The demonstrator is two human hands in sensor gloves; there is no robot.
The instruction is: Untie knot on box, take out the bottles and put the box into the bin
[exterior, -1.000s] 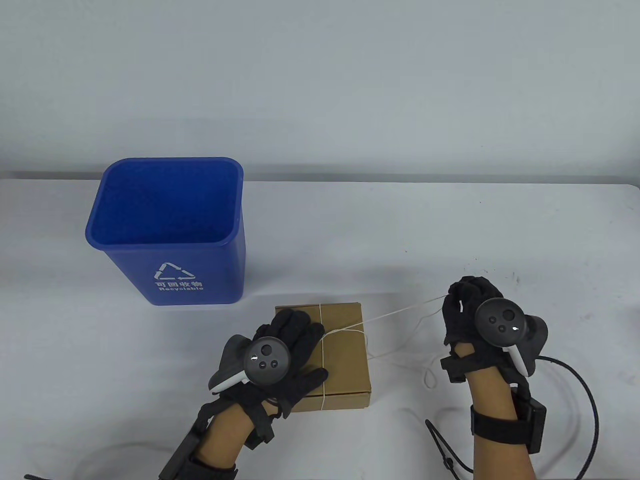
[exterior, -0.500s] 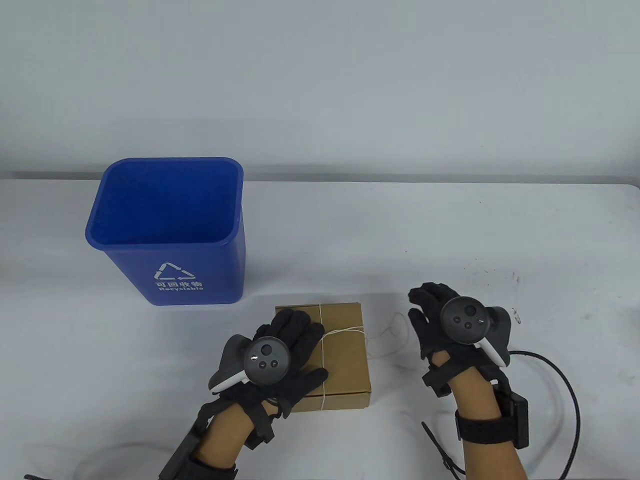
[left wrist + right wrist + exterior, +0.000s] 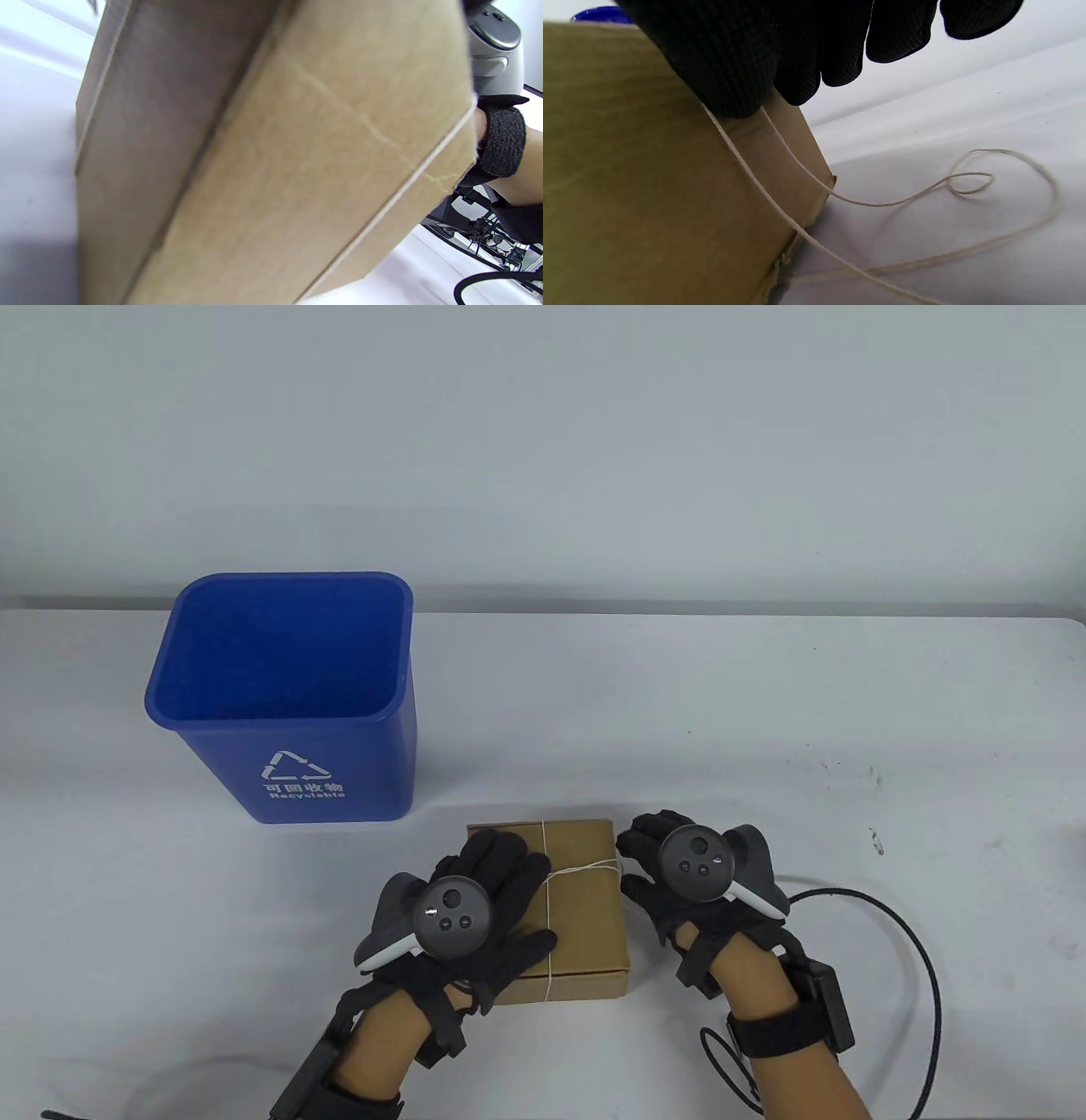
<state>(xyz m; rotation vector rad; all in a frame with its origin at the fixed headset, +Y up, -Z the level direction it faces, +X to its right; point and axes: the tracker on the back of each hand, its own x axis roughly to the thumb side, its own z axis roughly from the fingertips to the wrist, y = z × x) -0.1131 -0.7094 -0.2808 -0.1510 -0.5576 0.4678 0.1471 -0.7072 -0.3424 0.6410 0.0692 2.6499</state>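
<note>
In front of the blue plastic recycling bin [image 3: 280, 700], toward me, I see the flat brown cardboard box [image 3: 581, 920] lying tied with thin white string [image 3: 585, 867]. My left hand [image 3: 488, 912] presses flat on its left half. My right hand [image 3: 657, 865] touches the box's right edge, nearer the string's loose tails; whether it pinches them I cannot tell.

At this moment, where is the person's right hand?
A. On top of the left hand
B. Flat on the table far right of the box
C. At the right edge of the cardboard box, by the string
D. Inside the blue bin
C: in the table view the right hand sits against the right edge of the cardboard box, and the right wrist view shows its fingers at the string.
</note>
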